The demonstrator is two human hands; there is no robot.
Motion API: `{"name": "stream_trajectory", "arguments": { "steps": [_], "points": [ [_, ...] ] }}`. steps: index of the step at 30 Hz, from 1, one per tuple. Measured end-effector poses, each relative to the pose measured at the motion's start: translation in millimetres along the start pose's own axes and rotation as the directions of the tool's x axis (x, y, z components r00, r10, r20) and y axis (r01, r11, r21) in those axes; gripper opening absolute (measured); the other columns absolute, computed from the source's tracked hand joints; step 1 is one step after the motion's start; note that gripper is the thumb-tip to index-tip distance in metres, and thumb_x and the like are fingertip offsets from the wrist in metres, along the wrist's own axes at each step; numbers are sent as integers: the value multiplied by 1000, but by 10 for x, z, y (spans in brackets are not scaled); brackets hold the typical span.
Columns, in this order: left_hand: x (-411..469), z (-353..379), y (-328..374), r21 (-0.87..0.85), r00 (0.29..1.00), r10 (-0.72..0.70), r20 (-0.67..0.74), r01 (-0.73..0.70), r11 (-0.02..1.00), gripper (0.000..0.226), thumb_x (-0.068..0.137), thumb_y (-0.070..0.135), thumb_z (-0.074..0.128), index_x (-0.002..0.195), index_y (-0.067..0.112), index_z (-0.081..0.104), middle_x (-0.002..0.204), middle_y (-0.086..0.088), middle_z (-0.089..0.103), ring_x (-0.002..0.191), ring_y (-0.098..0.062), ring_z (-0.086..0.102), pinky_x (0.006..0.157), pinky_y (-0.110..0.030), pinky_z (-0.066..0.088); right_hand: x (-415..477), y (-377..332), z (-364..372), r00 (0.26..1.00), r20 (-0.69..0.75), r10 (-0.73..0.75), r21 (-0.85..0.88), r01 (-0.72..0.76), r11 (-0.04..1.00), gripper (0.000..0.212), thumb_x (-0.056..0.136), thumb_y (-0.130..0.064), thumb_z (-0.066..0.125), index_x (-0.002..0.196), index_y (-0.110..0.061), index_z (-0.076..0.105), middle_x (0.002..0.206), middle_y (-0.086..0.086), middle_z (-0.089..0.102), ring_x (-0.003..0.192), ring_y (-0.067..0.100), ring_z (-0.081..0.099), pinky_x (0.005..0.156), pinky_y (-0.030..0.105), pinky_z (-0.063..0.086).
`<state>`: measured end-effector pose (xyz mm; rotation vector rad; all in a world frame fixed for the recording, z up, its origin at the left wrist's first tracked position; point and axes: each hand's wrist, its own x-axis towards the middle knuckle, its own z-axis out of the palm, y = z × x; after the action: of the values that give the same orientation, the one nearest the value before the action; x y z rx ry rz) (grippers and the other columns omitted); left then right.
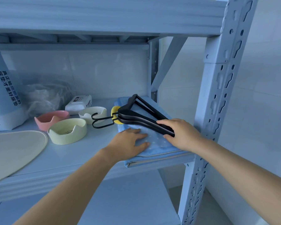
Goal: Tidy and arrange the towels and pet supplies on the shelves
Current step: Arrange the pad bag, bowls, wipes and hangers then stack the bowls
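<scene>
Head view:
- A folded light-blue towel with white dots (154,141) lies at the right end of the pale metal shelf (68,161), just beside the perforated upright post (221,95). Its front corner juts out over the shelf edge.
- The left hand (130,142) lies flat on the towel's front left part, fingers straight and spread, palm down, holding nothing.
- The right hand (180,133) grips the near end of a bundle of black plastic clothes hangers (136,116), with fingers and thumb curled round the arms.
- The hangers rest across the top of the towel, and their wire hooks reach out to the left over the shelf.
- A yellow rounded object (114,109) shows under the hangers at the towel's left edge. What it is cannot be told.
- Left of the towel stand three cat-ear bowls: a white one (92,113), a pink one (51,119) and a pale yellow-green one (67,131) nearest the front.
- A white pack of wipes (79,102) sits behind the white bowl.
- Farther left are a crumpled clear plastic bag (45,95) and a tall blue-and-white printed package (3,95).
- A beige oval mat (15,151) lies at the front left and overhangs the shelf edge.
</scene>
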<state>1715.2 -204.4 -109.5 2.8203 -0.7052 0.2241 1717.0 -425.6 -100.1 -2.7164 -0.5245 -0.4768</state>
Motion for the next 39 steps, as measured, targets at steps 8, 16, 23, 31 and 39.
{"name": "stream_trajectory", "arguments": {
  "steps": [8,16,23,31,39],
  "points": [
    [-57,33,-15,-56,999,-22,-28,20,998,46,92,52,42,135,38,44,149,6,33,137,-12,26,110,-29,23,-9,-50,-19,1000,2,9,-16,-9,1000,51,88,-24,57,134,-39,40,119,2,56,106,21,55,85,39,50],
    [-108,-16,2,-94,982,-65,-179,48,994,32,87,48,52,114,35,62,121,18,58,115,-8,50,94,-30,44,-11,-38,-53,1000,16,22,-32,-21,999,53,89,-25,59,135,-38,38,125,2,54,110,21,53,86,37,49],
    [-220,-108,-79,-159,954,-102,-281,59,986,21,86,41,57,106,36,65,111,19,62,103,-4,55,84,-28,48,18,-239,-96,994,-88,-65,-92,57,994,57,80,-39,68,132,-32,45,135,-14,47,124,11,43,90,29,41],
    [-537,-290,-460,-155,911,-186,-367,137,978,20,86,36,58,103,36,66,110,18,63,100,-7,57,75,-26,47,220,-920,87,963,-124,-239,27,244,969,39,84,-28,63,123,-27,57,123,-14,56,112,9,52,82,26,46],
    [-1133,-583,-1157,-157,874,-291,-390,248,956,20,85,32,61,103,30,68,106,8,66,99,-16,59,77,-29,48,556,-1751,513,951,-48,-306,67,309,949,38,86,-32,63,123,-25,58,123,-9,59,115,13,51,88,28,43]
  ]
}}
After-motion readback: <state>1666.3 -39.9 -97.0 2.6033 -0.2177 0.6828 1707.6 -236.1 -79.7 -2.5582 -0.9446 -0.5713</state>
